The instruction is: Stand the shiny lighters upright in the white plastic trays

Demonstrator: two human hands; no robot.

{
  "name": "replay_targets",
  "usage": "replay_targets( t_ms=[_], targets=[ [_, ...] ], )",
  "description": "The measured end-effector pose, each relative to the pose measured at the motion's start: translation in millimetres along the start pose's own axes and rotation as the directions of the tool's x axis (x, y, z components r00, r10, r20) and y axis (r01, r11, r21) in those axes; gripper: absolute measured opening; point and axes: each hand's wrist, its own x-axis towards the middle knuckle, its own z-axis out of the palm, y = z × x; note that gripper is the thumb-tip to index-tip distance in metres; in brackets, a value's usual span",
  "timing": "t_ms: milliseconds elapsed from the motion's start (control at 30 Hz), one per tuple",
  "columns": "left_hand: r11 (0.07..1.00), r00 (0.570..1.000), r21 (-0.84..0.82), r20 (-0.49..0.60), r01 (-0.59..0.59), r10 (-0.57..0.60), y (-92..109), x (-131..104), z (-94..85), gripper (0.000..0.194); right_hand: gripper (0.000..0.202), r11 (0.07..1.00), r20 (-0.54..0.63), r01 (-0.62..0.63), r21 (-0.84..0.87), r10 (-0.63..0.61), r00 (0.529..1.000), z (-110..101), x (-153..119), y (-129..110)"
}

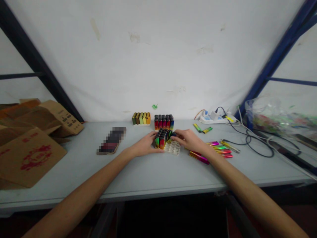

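Observation:
A pale tray (174, 148) with round slots lies at the middle of the table. Several lighters (162, 139) with dark tops stand upright in its left and back part, while slots at its front right hold nothing. My left hand (146, 144) is wrapped round the tray's left side, thumb along the front edge. At the right, my right hand (187, 138) pinches a dark-topped lighter (174, 134) above the slots; its lower part is hard to make out. Loose shiny lighters (224, 151) in pink, red, green and gold lie beside and partly behind my right forearm.
Behind stand a block of red and blue lighters (163, 122) and a yellow-green set (141, 119). Two green lighters (202, 129) lie near a power strip (215, 117) with cables. A phone (112, 140) and cardboard boxes (32, 155) are left; a plastic bag (277, 115) is right.

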Motion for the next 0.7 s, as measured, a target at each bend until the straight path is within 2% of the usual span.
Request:
replay_targets(
  t_ms=[333,467,600,700],
  targets=[
    [1.0,1.0,0.012,0.011,0.001,-0.001,1,0,-0.3,0.082,0.031,0.989,0.017,-0.044,-0.143,0.047,0.999,12,8,1],
    [1.0,1.0,0.021,0.017,0.0,0.0,1,0,-0.4,0.081,0.037,0.975,0.047,-0.075,-0.211,0.086,0.995,16,8,2],
    [1.0,1.0,0.025,0.016,-0.004,0.004,-1,0,-0.2,0.08,0.05,0.985,0.069,-0.058,-0.163,0.07,0.995,7,5,6],
    [1.0,1.0,0.025,0.025,0.0,0.0,-1,1,-0.4,0.08,0.047,0.988,0.031,-0.066,-0.139,0.071,0.997,-12,-2,17]
  ],
)
